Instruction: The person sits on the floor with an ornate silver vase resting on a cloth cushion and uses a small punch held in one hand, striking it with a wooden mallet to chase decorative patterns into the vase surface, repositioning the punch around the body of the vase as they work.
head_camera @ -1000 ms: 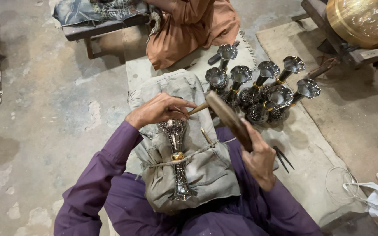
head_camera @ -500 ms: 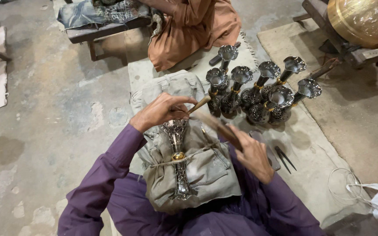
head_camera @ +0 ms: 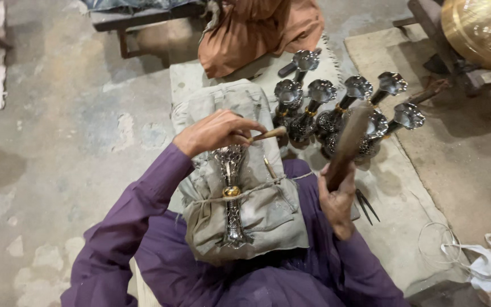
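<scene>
Two hands are busy. The left hand (head_camera: 214,132) is wrapped tight around a thin tool (head_camera: 267,135), its tip over a silver vase (head_camera: 231,193) tied onto a cloth pad (head_camera: 257,210) on the lap. The right hand (head_camera: 336,202) grips a raised wooden stick (head_camera: 348,142). More vases (head_camera: 336,111) stand behind.

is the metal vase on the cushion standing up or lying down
Lying down. The vase lies lengthwise on the grey cloth cushion, tied down by a string across its middle; the left hand covers its top.
</scene>
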Demonstrator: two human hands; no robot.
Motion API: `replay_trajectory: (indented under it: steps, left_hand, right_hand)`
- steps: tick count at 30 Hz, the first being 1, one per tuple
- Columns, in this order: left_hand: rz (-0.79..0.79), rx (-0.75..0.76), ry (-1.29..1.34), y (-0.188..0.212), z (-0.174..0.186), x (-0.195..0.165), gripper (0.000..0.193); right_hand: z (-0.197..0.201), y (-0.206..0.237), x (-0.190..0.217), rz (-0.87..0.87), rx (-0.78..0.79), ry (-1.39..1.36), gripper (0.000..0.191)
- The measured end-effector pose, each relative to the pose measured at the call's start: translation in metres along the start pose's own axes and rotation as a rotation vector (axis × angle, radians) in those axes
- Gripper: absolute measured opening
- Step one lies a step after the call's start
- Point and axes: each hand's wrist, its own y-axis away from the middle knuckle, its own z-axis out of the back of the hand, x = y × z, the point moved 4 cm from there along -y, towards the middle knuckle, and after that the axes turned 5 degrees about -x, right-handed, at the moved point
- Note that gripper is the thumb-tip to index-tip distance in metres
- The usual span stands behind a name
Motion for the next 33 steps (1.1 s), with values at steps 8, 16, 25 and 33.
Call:
replay_trajectory:
  steps: [8, 16, 25, 33]
  left_hand:
    - [-0.047, -0.036, 0.004, 0.003, 0.003, -0.007, 0.048]
    - [0.129, -0.638, 0.335, 0.059, -0.008, -0.007, 0.049]
    - [0.326, -0.993, 0.635, 0.097, -0.061, 0.003, 0.066]
    - [0.155, -1.158, 0.527, 0.092, -0.085, -0.006, 0.053]
  right_hand:
    - [-0.002, 0.008, -0.004, -0.359, 0.23, 0.411, 0.075]
    - [0.019, -0.013, 0.036, -0.367, 0.242, -0.139, 0.065]
    - [-0.018, 0.001, 0.011, -0.404, 0.58, -0.328, 0.037]
    - [0.006, -0.084, 0.014, -0.029, 0.521, 0.103, 0.063]
